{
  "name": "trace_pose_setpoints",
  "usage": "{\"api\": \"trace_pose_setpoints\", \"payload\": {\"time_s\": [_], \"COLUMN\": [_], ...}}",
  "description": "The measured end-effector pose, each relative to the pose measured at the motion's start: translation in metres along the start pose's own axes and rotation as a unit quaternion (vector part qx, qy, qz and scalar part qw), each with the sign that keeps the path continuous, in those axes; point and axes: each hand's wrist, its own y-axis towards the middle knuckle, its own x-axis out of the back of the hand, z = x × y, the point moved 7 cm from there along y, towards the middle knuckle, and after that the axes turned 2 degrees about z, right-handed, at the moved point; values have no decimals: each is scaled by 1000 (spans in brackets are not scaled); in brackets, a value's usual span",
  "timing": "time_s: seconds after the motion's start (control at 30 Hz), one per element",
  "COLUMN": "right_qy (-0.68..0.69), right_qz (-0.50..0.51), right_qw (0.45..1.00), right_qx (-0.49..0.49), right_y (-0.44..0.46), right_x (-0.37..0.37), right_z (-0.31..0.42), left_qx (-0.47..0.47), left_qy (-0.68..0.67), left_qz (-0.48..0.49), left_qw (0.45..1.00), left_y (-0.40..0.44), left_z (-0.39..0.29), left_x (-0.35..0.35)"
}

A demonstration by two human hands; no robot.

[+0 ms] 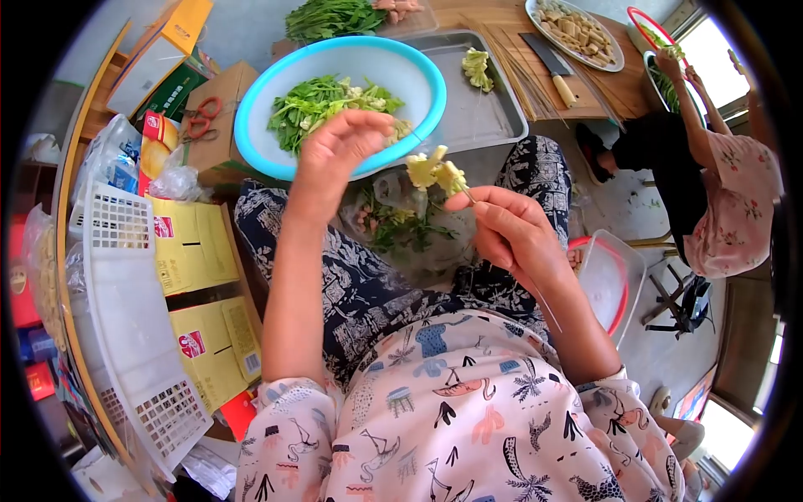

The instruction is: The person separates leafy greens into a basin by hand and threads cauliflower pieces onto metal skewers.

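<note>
My right hand (pixel 512 224) pinches a thin skewer (pixel 548 309) whose tail runs down past my wrist. Pale green leafy vegetable pieces (pixel 437 171) are threaded on its upper end. Over the near side of a blue-rimmed basin (pixel 431 75), my left hand (pixel 339 155) is raised with loosely bent fingers; I see nothing held in it, though its fingertips partly overlap the greens behind. Cut green leaves (pixel 314 105) lie inside the basin. One finished-looking leafy bunch (pixel 477 69) rests in the metal tray (pixel 493 117) beside it.
A cleaver (pixel 548 63), loose skewers (pixel 510 63) and a plate of chopped pieces (pixel 577 33) are on the table. Red scissors (pixel 201 117) lie on a carton at left, near a white plastic rack (pixel 125 309). Another person (pixel 728 201) works at right.
</note>
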Motion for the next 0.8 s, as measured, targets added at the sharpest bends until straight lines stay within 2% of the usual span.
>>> {"api": "trace_pose_setpoints", "payload": {"time_s": [0.13, 0.17, 0.23, 0.27, 0.33, 0.37, 0.43, 0.47, 0.57, 0.6, 0.67, 0.8], "right_qy": [17, 18, 22, 22, 26, 26, 3, 2, -20, -18, -15, -21], "right_qz": [-29, -34, -49, -48, -50, -50, -58, -57, -59, -60, -52, -70], "right_qw": [999, 999, 999, 999, 998, 998, 998, 998, 998, 998, 998, 997], "right_qx": [6, 5, 4, 5, 8, 8, 13, 12, 18, 19, 25, 22], "right_y": [-5, -6, -8, -9, -11, -11, -12, -13, -14, -15, -16, -19], "right_x": [21, 27, 33, 33, 35, 36, 38, 38, 40, 42, 45, 51], "right_z": [-9, -11, -13, -13, -12, -13, -14, -14, -14, -15, -16, -18], "left_qx": [40, 40, 108, 107, 131, 131, 123, 124, 102, 101, 119, 103], "left_qy": [162, 164, 339, 341, 394, 394, 469, 468, 601, 601, 671, 697], "left_qz": [-64, -66, 21, 20, 117, 118, 182, 181, 217, 219, 208, 219], "left_qw": [984, 984, 934, 934, 902, 902, 856, 856, 763, 762, 702, 675], "left_y": [38, 49, 69, 77, 90, 96, 106, 111, 116, 117, 118, 124], "left_z": [13, 22, 53, 61, 89, 96, 116, 125, 140, 142, 153, 169], "left_x": [60, 71, 80, 81, 68, 65, 54, 53, 50, 50, 59, 67]}}
